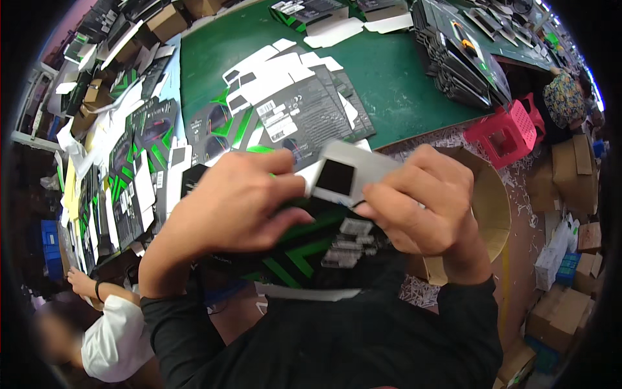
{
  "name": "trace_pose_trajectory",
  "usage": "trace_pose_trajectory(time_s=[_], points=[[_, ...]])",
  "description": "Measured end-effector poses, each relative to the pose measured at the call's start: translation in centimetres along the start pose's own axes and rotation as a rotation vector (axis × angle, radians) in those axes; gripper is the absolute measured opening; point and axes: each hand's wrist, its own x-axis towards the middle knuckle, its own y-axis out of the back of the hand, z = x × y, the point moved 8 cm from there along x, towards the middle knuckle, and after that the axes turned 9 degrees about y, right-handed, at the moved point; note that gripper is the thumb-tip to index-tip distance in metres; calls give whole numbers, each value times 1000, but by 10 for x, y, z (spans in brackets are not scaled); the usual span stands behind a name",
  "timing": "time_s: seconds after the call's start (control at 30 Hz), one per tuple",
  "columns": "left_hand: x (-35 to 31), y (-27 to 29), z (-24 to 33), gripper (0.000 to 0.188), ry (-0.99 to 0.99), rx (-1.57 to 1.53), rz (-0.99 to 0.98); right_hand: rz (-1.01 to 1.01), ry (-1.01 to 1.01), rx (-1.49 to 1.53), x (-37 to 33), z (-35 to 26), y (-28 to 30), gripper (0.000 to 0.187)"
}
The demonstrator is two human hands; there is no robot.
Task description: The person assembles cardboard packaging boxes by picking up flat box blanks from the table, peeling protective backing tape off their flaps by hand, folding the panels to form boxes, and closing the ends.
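A black-and-green printed carton point(301, 262) is held in front of my body, with a light grey flap point(372, 170) raised at its top. The flap has a dark square point(335, 176), perhaps a cut-out window. My left hand point(243, 201) is curled at the flap's left end, thumb and fingers closed about the carton's edge. On the other side, my right hand point(427, 204) pinches the flap's right part between thumb and bent fingers. Both hands hide parts of the carton. Just beyond them, a loose pile of flat printed cartons point(308, 110) lies on the green table point(402, 104).
A stack of flat cartons point(453, 58) stands at the table's far right. Right of me are a large round cardboard bin point(492, 220), a pink plastic stool point(505, 133) and brown boxes point(560, 311). More cartons point(139, 168) crowd the left, near a person in a white sleeve point(116, 337).
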Motion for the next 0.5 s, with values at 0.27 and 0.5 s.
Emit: trace_pose_trajectory(time_s=[0.27,0.5], points=[[3,-24,23,21,-128,-100,-18,-57,52,-22,-10,-8,-18,33],[8,-18,8,23,-125,-282,5,-25,125,101,-18,-28,14,32]])
